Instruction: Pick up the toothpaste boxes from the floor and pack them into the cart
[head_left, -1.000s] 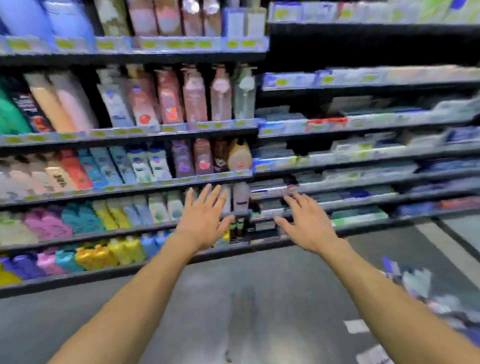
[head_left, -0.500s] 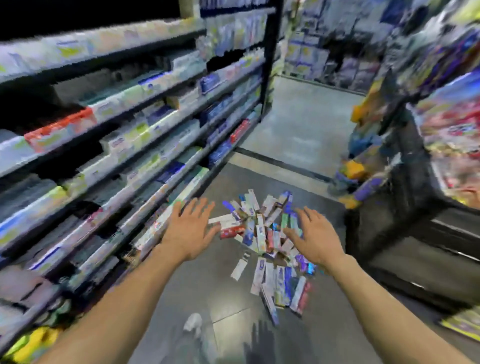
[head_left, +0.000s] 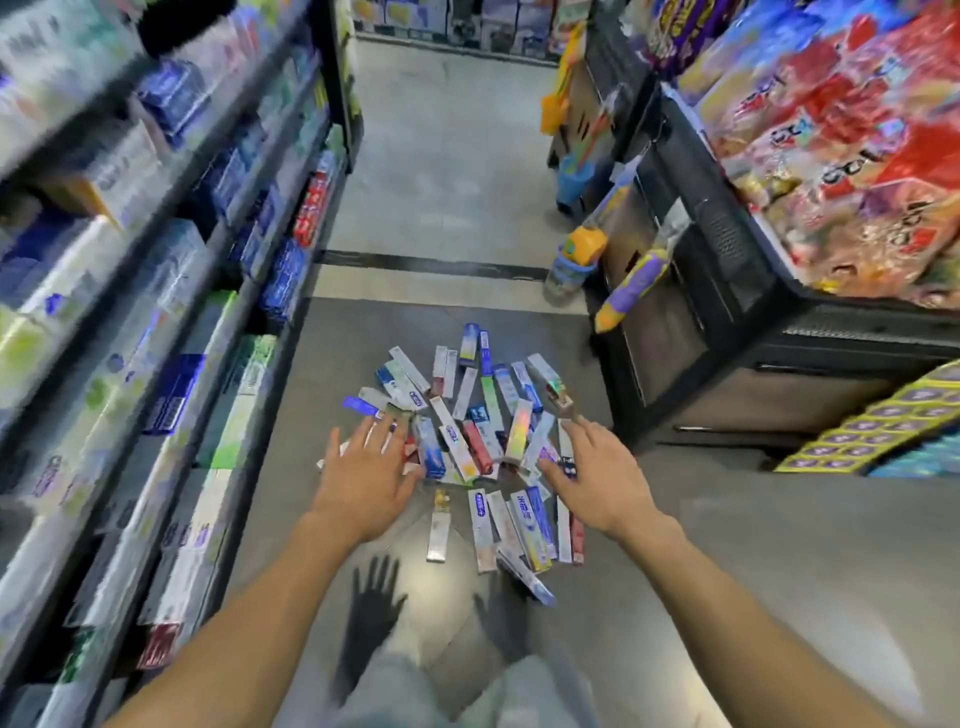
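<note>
A scattered pile of toothpaste boxes lies on the grey aisle floor ahead of me, in blue, white, red and green. My left hand hovers over the pile's left edge with fingers spread and holds nothing. My right hand reaches out over the pile's right side, fingers straight, also holding nothing. Both hands cast shadows on the floor below them. No cart is in view.
Shelves of boxed goods run along the left. A black display bin heaped with red snack packs stands at the right, toys hanging on its side. Stacked packs sit on the floor at right. The aisle floor continues beyond.
The view swung from the shelves to the aisle and then down toward the pile. Both hands now hover lower and closer over the boxes, still spread and holding nothing.
</note>
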